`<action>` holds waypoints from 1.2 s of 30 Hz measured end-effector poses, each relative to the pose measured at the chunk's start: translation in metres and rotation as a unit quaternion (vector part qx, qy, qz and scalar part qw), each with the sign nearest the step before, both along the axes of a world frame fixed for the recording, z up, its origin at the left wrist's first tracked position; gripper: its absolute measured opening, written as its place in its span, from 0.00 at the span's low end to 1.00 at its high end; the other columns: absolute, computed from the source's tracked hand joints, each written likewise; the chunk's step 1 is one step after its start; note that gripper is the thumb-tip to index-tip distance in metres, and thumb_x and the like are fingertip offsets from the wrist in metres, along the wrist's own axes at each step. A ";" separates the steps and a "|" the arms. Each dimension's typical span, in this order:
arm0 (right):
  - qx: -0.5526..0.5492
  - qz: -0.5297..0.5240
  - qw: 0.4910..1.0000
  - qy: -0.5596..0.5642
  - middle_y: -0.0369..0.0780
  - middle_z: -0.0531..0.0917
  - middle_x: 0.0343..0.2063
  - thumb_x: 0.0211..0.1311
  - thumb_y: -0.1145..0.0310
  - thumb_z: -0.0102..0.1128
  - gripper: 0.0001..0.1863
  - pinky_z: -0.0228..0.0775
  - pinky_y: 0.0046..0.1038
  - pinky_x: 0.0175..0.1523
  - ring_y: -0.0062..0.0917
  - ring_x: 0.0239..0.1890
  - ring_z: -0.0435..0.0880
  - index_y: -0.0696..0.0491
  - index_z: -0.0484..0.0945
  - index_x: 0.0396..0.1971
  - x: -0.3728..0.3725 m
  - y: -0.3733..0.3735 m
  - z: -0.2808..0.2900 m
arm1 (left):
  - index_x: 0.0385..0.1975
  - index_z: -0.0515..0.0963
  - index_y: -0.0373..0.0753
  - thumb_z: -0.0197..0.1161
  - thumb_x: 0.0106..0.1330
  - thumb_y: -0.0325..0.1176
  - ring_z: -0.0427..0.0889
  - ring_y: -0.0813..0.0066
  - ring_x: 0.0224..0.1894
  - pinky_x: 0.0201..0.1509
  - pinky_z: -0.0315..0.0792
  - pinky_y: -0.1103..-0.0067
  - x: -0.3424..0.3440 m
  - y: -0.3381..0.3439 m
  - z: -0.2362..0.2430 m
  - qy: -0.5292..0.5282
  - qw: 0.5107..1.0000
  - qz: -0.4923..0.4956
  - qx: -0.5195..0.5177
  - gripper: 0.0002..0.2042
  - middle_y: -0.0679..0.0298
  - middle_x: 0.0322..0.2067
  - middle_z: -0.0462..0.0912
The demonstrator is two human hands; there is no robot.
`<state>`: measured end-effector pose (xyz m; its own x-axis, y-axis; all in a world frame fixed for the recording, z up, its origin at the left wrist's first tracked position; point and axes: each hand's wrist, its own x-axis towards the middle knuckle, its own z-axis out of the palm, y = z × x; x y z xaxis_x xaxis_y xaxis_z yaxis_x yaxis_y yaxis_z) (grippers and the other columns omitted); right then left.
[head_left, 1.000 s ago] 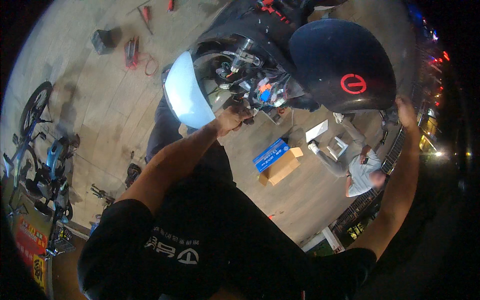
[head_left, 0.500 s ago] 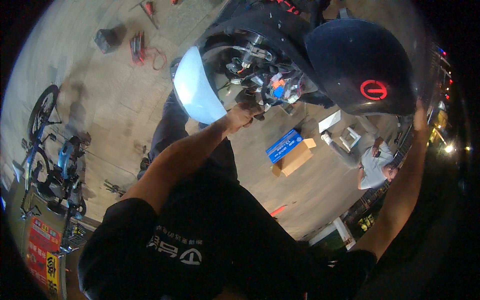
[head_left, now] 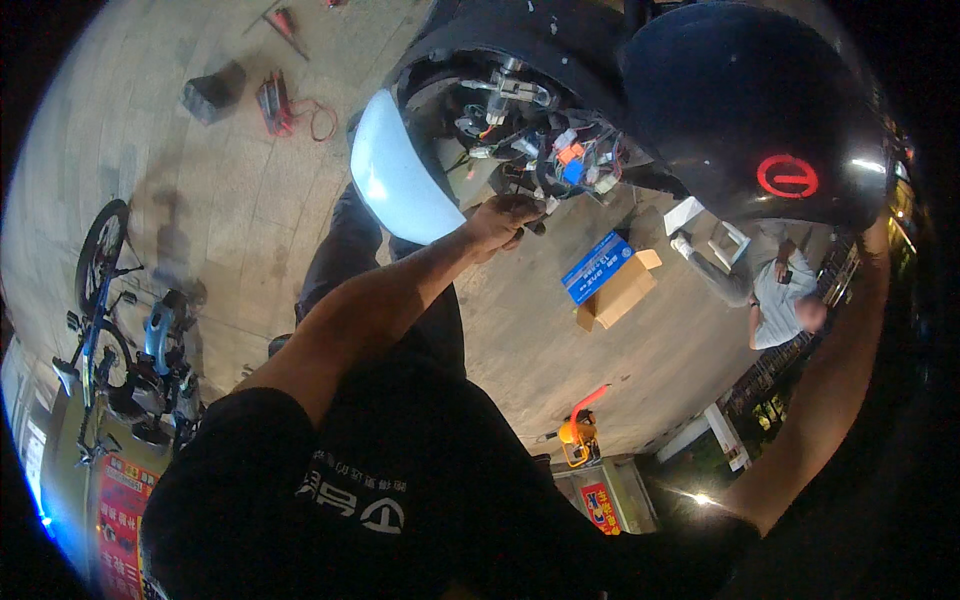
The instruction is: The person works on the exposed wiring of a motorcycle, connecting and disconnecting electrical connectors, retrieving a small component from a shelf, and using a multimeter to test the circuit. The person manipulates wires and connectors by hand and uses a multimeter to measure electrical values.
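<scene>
Paved floor (head_left: 250, 210), dark beyond. Wires (head_left: 590, 160) sit in the open black shell (head_left: 575, 45) by a pale blue panel (head_left: 395, 175). Person's left hand (head_left: 503, 222) is at their edge, fingers curled, grip unclear. Right hand (head_left: 878, 225) is at the black cover's (head_left: 720, 100) edge; can't tell its grip.

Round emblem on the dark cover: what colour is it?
The emblem is red, on a black cover; the head view shows it best.
</scene>
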<state>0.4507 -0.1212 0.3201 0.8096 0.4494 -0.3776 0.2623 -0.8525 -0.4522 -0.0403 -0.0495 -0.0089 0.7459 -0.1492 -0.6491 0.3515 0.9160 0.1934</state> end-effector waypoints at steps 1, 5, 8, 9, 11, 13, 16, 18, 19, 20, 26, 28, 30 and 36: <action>0.006 -0.001 1.000 0.001 0.41 0.77 0.50 0.63 0.40 0.47 0.35 0.62 0.27 0.58 0.29 0.52 0.74 0.59 0.74 0.52 -0.002 0.001 0.000 | 0.38 0.73 0.36 0.58 0.67 0.37 0.59 0.83 0.15 0.18 0.54 0.83 0.000 -0.003 0.000 0.000 1.000 0.010 0.005 0.10 0.62 0.30 0.77; 0.028 -0.010 1.000 0.001 0.42 0.77 0.50 0.63 0.40 0.47 0.35 0.63 0.27 0.58 0.29 0.51 0.74 0.59 0.74 0.52 -0.008 0.006 -0.003 | 0.38 0.72 0.37 0.57 0.67 0.37 0.57 0.83 0.14 0.19 0.54 0.83 0.000 -0.016 0.003 -0.003 0.998 0.070 0.009 0.10 0.61 0.30 0.78; 0.053 -0.018 0.998 0.000 0.42 0.77 0.50 0.63 0.40 0.47 0.35 0.64 0.28 0.57 0.29 0.51 0.74 0.59 0.74 0.52 -0.013 0.009 0.000 | 0.36 0.75 0.37 0.60 0.64 0.37 0.62 0.82 0.16 0.18 0.56 0.83 0.000 -0.027 0.009 0.016 0.991 0.131 0.013 0.09 0.62 0.30 0.78; 0.061 -0.021 0.998 0.000 0.42 0.77 0.50 0.63 0.40 0.47 0.35 0.64 0.28 0.57 0.29 0.51 0.75 0.59 0.74 0.52 -0.016 0.011 0.001 | 0.34 0.76 0.37 0.62 0.63 0.37 0.64 0.81 0.17 0.18 0.56 0.82 0.000 -0.031 0.010 0.025 0.987 0.155 0.015 0.09 0.63 0.29 0.78; 0.078 -0.024 0.997 -0.002 0.42 0.77 0.50 0.63 0.41 0.47 0.35 0.65 0.28 0.57 0.29 0.51 0.75 0.59 0.73 0.52 -0.023 0.015 0.002 | 0.34 0.77 0.38 0.62 0.63 0.36 0.65 0.81 0.18 0.19 0.57 0.82 0.001 -0.036 0.009 0.018 0.988 0.154 0.013 0.08 0.64 0.28 0.77; 0.091 -0.033 0.995 0.001 0.42 0.77 0.50 0.63 0.41 0.47 0.35 0.65 0.28 0.57 0.30 0.51 0.75 0.60 0.73 0.52 -0.031 0.018 0.000 | 0.35 0.75 0.39 0.59 0.64 0.36 0.63 0.81 0.17 0.19 0.56 0.83 0.001 -0.040 0.007 0.006 0.988 0.155 0.009 0.08 0.65 0.27 0.77; 0.105 -0.042 0.994 0.001 0.43 0.77 0.49 0.63 0.41 0.47 0.34 0.66 0.28 0.56 0.30 0.51 0.75 0.60 0.73 0.51 -0.045 0.011 -0.002 | 0.39 0.73 0.40 0.55 0.68 0.37 0.60 0.83 0.15 0.18 0.53 0.84 0.001 -0.046 0.005 -0.003 0.985 0.171 0.015 0.08 0.67 0.25 0.75; 0.104 -0.033 0.994 -0.013 0.43 0.77 0.49 0.63 0.42 0.47 0.34 0.66 0.28 0.55 0.30 0.50 0.75 0.60 0.73 0.51 -0.054 -0.004 -0.004 | 0.37 0.73 0.40 0.56 0.67 0.37 0.60 0.82 0.15 0.18 0.53 0.84 0.001 -0.052 0.005 0.015 0.982 0.186 0.018 0.07 0.69 0.24 0.73; 0.102 -0.031 0.994 -0.017 0.43 0.77 0.49 0.63 0.42 0.47 0.34 0.66 0.28 0.55 0.30 0.50 0.75 0.60 0.73 0.51 -0.057 -0.012 -0.004 | 0.36 0.74 0.41 0.56 0.67 0.37 0.60 0.82 0.15 0.18 0.53 0.84 0.001 -0.054 0.005 0.015 0.981 0.192 0.021 0.07 0.69 0.24 0.74; 0.103 -0.030 0.994 -0.022 0.43 0.77 0.48 0.63 0.42 0.47 0.33 0.66 0.28 0.55 0.30 0.50 0.76 0.60 0.74 0.51 -0.060 -0.020 -0.004 | 0.36 0.74 0.41 0.56 0.67 0.36 0.60 0.82 0.15 0.18 0.53 0.84 0.000 -0.054 0.005 0.004 0.981 0.195 0.019 0.07 0.68 0.24 0.74; 0.098 -0.021 0.994 -0.047 0.43 0.78 0.47 0.63 0.44 0.48 0.32 0.67 0.28 0.53 0.30 0.48 0.76 0.59 0.74 0.50 -0.066 -0.064 -0.004 | 0.34 0.75 0.41 0.56 0.67 0.36 0.61 0.82 0.16 0.19 0.54 0.84 -0.001 -0.064 0.005 -0.020 0.975 0.223 0.008 0.06 0.69 0.24 0.73; 0.093 -0.023 0.994 -0.055 0.43 0.78 0.46 0.63 0.44 0.48 0.31 0.68 0.28 0.52 0.30 0.47 0.76 0.59 0.74 0.49 -0.070 -0.081 0.000 | 0.34 0.75 0.41 0.56 0.68 0.36 0.61 0.82 0.15 0.19 0.54 0.84 -0.001 -0.065 0.002 -0.026 0.974 0.225 0.007 0.06 0.69 0.24 0.73; 0.088 -0.024 0.994 -0.064 0.43 0.78 0.46 0.63 0.45 0.49 0.31 0.68 0.28 0.51 0.30 0.47 0.77 0.59 0.74 0.49 -0.073 -0.098 0.004 | 0.34 0.75 0.41 0.56 0.68 0.37 0.61 0.82 0.15 0.19 0.55 0.83 -0.001 -0.066 -0.002 -0.030 0.974 0.226 0.003 0.07 0.69 0.23 0.74; 0.072 -0.039 0.993 -0.082 0.43 0.78 0.44 0.63 0.46 0.49 0.29 0.69 0.27 0.49 0.30 0.45 0.77 0.59 0.74 0.48 -0.084 -0.153 0.023 | 0.33 0.75 0.40 0.56 0.68 0.38 0.62 0.83 0.14 0.19 0.55 0.85 -0.001 -0.070 -0.004 -0.063 0.968 0.242 -0.012 0.08 0.67 0.24 0.77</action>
